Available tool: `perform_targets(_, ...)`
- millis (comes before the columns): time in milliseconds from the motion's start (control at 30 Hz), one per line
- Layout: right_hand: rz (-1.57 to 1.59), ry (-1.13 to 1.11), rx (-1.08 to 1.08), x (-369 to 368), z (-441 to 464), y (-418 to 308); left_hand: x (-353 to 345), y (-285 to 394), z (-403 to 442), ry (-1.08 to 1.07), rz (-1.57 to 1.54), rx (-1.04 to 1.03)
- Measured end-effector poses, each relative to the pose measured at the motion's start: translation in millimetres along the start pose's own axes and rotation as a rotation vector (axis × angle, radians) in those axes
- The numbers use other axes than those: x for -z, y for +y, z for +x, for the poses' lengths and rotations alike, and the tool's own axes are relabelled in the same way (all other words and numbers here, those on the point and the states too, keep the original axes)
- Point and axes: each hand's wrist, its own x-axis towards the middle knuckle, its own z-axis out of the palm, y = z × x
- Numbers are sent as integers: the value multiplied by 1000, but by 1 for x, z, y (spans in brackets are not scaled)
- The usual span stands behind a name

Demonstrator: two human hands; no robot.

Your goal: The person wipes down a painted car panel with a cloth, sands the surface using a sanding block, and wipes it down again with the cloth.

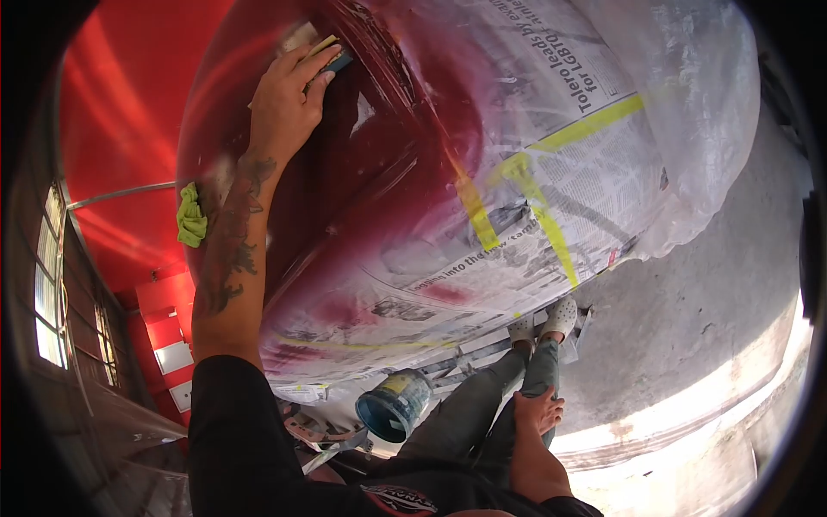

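My left hand (289, 99) is closed on a small sanding block (338, 60) with a dark blue side and a yellowish edge. It presses the block against a dark red painted car panel (336, 155), near a pale worn patch (300, 36). My right hand (538, 412) rests on my knee with its fingers laid over the trouser leg, holding nothing. A crumpled lime-green cloth (191, 215) lies on the panel's left edge, beside my left forearm.
Newspaper (594, 164) and yellow masking tape (551, 228) cover the areas around the paint. Clear plastic sheeting (711, 112) drapes the right side. A blue bucket (394, 405) stands below the panel, near my legs. Grey concrete floor (680, 297) extends to the right.
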Motion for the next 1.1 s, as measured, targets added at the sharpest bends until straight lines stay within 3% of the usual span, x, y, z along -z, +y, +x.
perform_targets(133,-19,88,24,-4,1,3,-12,-30,22,109,34,-50)
perform_targets(367,-12,19,14,0,3,-1,-5,-16,13,74,2,-127)
perform_targets(800,-16,10,4,1,5,2,-3,-3,11,42,-3,-41)
perform_targets(900,-2,11,0,-2,6,2,1,10,2,75,36,-136)
perform_targets(1067,-5,13,12,2,6,4,-7,-7,15,86,14,-34)
perform_targets(1100,-5,14,14,1,6,5,-5,-5,13,-9,21,61)
